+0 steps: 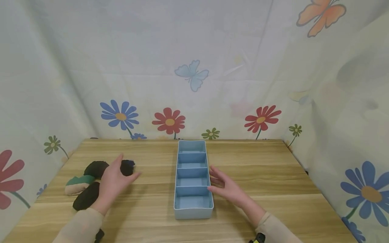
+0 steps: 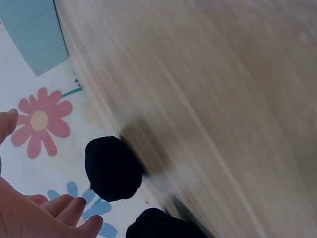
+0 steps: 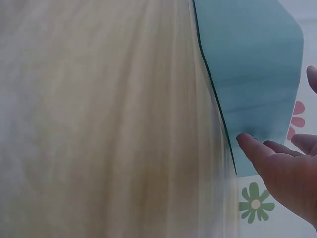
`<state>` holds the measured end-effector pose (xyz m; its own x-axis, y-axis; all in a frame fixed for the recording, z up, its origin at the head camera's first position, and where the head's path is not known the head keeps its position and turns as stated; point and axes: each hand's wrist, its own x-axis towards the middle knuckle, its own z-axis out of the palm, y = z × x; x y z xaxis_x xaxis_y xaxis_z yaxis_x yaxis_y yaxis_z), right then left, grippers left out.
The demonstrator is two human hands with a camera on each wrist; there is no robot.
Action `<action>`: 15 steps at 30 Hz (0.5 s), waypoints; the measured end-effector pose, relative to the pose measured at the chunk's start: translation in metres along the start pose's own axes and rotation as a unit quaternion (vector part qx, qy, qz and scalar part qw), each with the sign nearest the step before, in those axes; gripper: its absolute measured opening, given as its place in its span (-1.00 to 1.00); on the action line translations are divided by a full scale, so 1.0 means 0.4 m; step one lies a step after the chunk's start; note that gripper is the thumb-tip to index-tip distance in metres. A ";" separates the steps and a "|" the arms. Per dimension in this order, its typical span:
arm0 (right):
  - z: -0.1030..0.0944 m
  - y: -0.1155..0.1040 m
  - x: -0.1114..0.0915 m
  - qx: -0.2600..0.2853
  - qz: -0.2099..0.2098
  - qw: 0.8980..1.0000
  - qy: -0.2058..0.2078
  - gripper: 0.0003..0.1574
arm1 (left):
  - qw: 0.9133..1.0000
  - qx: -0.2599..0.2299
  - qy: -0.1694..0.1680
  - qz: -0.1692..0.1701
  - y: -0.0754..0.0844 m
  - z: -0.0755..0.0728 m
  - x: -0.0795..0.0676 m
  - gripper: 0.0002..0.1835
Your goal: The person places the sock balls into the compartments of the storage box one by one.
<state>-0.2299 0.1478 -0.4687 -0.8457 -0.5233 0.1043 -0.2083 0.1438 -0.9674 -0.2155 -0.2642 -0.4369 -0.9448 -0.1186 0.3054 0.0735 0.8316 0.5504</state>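
A long light-blue organizer tray (image 1: 192, 206) with several compartments stands in the middle of the wooden table (image 1: 267, 172); its side (image 3: 252, 79) fills the right wrist view. My right hand (image 1: 226, 187) is open, its fingertips against the tray's right wall. My left hand (image 1: 113, 180) hovers open over a group of rolled socks. One black roll (image 1: 127, 167) lies just beyond its fingertips, and shows as a dark ball (image 2: 113, 168) in the left wrist view. Another black roll (image 1: 86, 196) and a green-and-beige roll (image 1: 77, 185) lie to the hand's left.
Floral cloth (image 1: 194, 74) hangs behind and on both sides of the table. A further black sock roll (image 1: 95, 167) lies behind the green one. Bare wood stretches right of the tray.
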 end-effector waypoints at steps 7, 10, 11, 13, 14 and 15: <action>0.002 0.006 0.006 -0.003 -0.003 1.000 -0.007 -0.01 | 1.000 -0.013 -0.004 -0.016 -0.025 0.006 0.005 0.10; 0.002 0.007 0.007 -0.001 -0.005 1.000 -0.008 -0.01 | 1.000 -0.015 -0.006 -0.019 -0.030 0.008 0.008 0.09; 0.002 0.008 0.007 0.000 -0.005 1.000 -0.008 -0.02 | 1.000 -0.015 -0.007 -0.020 -0.031 0.008 0.009 0.08; 0.001 0.008 0.008 0.001 -0.007 1.000 -0.010 -0.02 | 1.000 -0.014 -0.010 -0.023 -0.033 0.010 0.012 0.08; 0.001 0.008 0.008 0.000 -0.007 1.000 -0.010 -0.02 | 1.000 -0.014 -0.012 -0.025 -0.033 0.011 0.013 0.08; 0.000 0.008 0.007 -0.002 -0.008 1.000 -0.011 -0.03 | 0.999 -0.014 -0.014 -0.027 -0.033 0.012 0.015 0.08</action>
<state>-0.2329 0.1465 -0.4714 -0.8309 -0.5444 0.1151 -0.2240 0.1379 -0.9648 -0.2236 -0.2735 -0.4461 -0.9562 -0.1476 0.2527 0.0305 0.8085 0.5877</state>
